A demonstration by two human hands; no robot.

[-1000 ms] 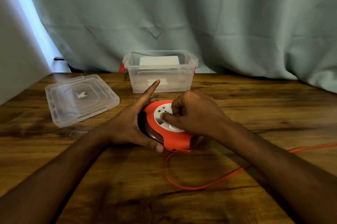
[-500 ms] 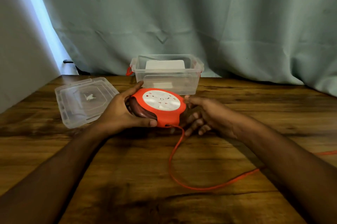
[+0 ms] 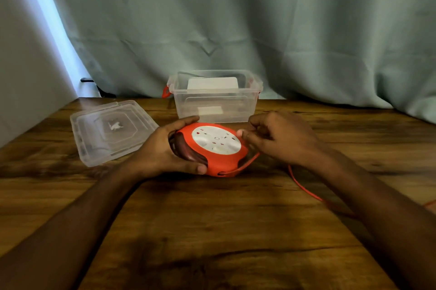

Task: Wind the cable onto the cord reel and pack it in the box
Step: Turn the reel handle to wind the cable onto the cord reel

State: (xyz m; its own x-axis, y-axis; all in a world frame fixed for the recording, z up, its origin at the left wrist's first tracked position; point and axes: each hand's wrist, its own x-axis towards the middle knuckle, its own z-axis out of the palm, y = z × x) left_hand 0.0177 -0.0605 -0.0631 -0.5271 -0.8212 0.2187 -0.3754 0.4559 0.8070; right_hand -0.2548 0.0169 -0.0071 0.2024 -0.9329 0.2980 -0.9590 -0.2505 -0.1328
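The cord reel (image 3: 213,148), orange with a white socket face, sits tilted near the middle of the wooden counter (image 3: 212,230). The left hand (image 3: 162,150) grips its left edge, thumb along the near rim. The right hand (image 3: 280,138), fingers curled, touches the reel's right edge. The orange cable (image 3: 304,188) trails from the reel's near side rightward. Just behind stands the open clear box (image 3: 215,98); its lid (image 3: 111,129) lies to the left.

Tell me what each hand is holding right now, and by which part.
The left hand grips the cord reel by its left rim. The right hand has curled fingers at the reel's right edge; whether it pinches the cable cannot be told.
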